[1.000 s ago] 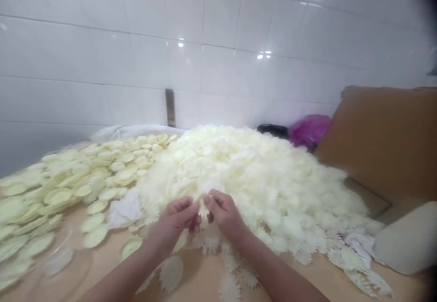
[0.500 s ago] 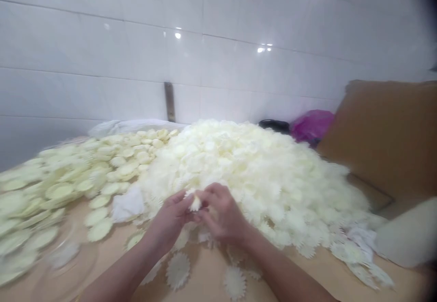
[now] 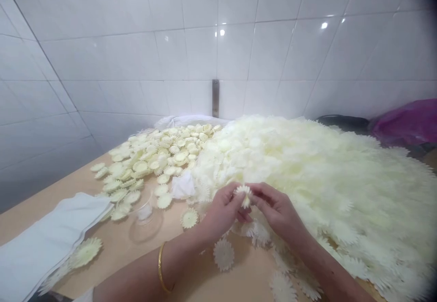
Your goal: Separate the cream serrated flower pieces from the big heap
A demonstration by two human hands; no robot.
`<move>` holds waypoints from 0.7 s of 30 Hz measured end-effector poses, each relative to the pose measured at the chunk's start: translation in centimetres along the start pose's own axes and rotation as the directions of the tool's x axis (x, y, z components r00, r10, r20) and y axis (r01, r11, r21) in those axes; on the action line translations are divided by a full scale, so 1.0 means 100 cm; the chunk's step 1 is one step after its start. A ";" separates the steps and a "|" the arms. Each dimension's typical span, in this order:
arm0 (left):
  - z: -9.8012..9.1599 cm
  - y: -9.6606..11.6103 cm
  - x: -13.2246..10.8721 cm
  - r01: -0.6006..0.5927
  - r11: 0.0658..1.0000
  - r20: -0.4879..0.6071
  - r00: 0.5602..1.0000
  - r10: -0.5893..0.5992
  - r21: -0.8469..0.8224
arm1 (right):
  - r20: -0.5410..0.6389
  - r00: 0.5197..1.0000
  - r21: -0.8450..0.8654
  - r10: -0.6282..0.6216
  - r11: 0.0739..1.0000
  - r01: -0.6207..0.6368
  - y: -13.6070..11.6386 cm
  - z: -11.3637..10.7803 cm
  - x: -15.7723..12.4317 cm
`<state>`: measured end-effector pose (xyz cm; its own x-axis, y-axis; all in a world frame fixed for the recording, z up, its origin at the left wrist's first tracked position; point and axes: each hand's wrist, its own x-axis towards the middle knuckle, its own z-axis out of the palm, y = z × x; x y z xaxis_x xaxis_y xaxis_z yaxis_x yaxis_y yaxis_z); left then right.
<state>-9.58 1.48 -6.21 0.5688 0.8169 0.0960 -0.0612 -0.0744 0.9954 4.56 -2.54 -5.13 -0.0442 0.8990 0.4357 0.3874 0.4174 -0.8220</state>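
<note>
My left hand (image 3: 221, 211) and my right hand (image 3: 277, 209) meet at the front edge of a big heap of cream-white flower-shaped cutouts (image 3: 317, 174). Both pinch one small toothed flower piece (image 3: 244, 193) between their fingertips. A gold bangle (image 3: 161, 268) circles my left wrist. Loose flower cutouts (image 3: 223, 253) lie flat on the tan table (image 3: 112, 247) under my hands.
A flatter spread of yellowish flower discs (image 3: 153, 156) covers the table to the left. A clear glass dish (image 3: 145, 218) sits beside them. A white cloth (image 3: 44, 238) lies at the near left. A magenta bag (image 3: 406, 122) and a dark object (image 3: 341, 121) stand by the tiled wall.
The view has swung left, showing the white cloth and hiding the brown cardboard. My hands stay together at the heap's edge, still pinching a flower piece.
</note>
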 end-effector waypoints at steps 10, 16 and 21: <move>0.013 -0.004 -0.001 -0.090 0.985 -0.150 0.982 0.112 0.145 | -0.193 0.946 -0.515 -0.261 0.848 0.129 0.005 0.026 -0.005; 0.005 -0.003 0.003 -0.028 0.994 -0.057 0.998 0.022 -0.102 | -0.111 0.988 0.034 0.103 0.994 -0.099 0.000 0.009 0.001; 0.008 -0.008 -0.003 -0.149 0.983 -0.148 0.975 0.164 0.106 | -0.090 0.996 -0.171 0.009 0.985 -0.025 -0.005 0.009 -0.001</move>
<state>-9.03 0.82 -7.04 0.4231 0.8693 0.2557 -0.0584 -0.2555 0.9651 3.54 -2.74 -5.13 0.0422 0.8874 0.4591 0.5400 0.3664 -0.7577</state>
